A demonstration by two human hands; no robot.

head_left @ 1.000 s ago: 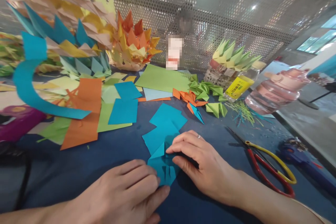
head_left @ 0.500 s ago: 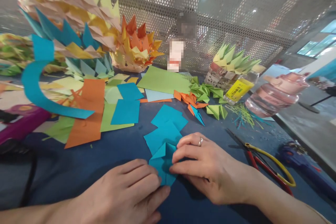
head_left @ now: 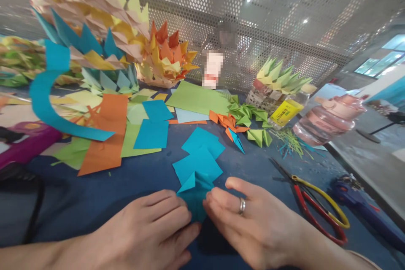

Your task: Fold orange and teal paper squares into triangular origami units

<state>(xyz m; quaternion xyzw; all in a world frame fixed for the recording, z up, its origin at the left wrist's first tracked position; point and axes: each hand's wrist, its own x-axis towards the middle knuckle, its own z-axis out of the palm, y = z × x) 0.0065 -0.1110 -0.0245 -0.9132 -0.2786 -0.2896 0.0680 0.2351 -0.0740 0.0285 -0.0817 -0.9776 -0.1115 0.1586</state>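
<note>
A partly folded sheet of blue paper (head_left: 195,190) stands between my hands at the table's front, with one pointed corner raised. My left hand (head_left: 155,223) grips its left edge, thumb and fingers pinched at the lower side. Along the right edge, the fingers of my right hand (head_left: 253,219) are pressed together against the paper, the index finger a little lifted. A ring shows on this hand. Just beyond lie flat blue squares (head_left: 198,163), overlapping one another. Part of the folded sheet is hidden by my fingers.
At right lie scissors (head_left: 310,202) and a blue glue gun (head_left: 363,206). A yellow-labelled bottle (head_left: 286,112) and a pink bottle (head_left: 329,120) stand behind. Folded green pieces (head_left: 249,114), an orange strip (head_left: 107,135), a purple tool (head_left: 31,145) and pointed paper models (head_left: 95,33) surround the work.
My right hand has shifted slightly down and turned, its index finger lifting off the paper. The blue sheet's sides have drawn closer together. My left hand stays nearly in place.
</note>
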